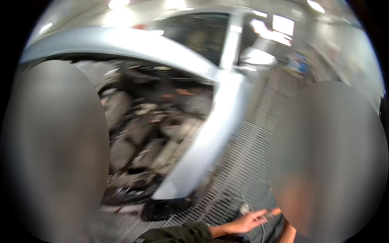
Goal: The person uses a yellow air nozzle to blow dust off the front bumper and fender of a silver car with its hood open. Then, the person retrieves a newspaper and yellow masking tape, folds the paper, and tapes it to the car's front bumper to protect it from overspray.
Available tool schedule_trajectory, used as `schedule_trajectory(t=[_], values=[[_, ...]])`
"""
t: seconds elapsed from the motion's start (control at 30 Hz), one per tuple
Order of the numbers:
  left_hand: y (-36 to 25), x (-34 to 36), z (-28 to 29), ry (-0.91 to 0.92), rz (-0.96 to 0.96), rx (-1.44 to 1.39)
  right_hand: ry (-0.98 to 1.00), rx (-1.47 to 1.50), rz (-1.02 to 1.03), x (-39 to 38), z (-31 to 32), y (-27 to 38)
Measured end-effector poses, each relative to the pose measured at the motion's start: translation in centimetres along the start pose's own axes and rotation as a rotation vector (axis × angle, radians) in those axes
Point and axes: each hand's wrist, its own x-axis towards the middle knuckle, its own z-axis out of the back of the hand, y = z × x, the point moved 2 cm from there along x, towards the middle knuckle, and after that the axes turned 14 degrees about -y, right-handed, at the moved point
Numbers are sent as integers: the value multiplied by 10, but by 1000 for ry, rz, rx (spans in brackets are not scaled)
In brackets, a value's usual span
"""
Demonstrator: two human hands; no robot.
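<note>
My left hand (246,222), in a dark olive sleeve, reaches right at the lower edge. Its fingers stretch toward a small greyish object (268,215), which they seem to pinch; blur hides what it is. Of my right arm, a bare forearm (288,233) rises at the lower right. A grey blurred patch covers most of that hand, so its grip cannot be made out. Ahead of me stands a silver car (227,101) with its engine bay (150,129) exposed, apart from both hands.
Slatted grating (247,141) runs along the car's right side. A round whitish thing (244,208) with a thin cord lies near my left hand. Bluish items (299,64) stand farther back by the wall. Large grey blurred patches hide both sides.
</note>
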Motion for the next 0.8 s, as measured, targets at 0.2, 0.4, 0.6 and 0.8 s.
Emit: schedule_trajectory(t=[0.2,0.4,0.6,0.8], values=[[20,-75,-31,40,-244,212,-431,194,-367,-103,66,59],[-1,-138,-80,357,42,90,-945,277,-300,-247,130,56],[-15,-219,-135,636,-24,62,-1221,282,-65,-390,160,108],[-15,-328,-212,961,26,186,-1401,493,95,-554,206,132]])
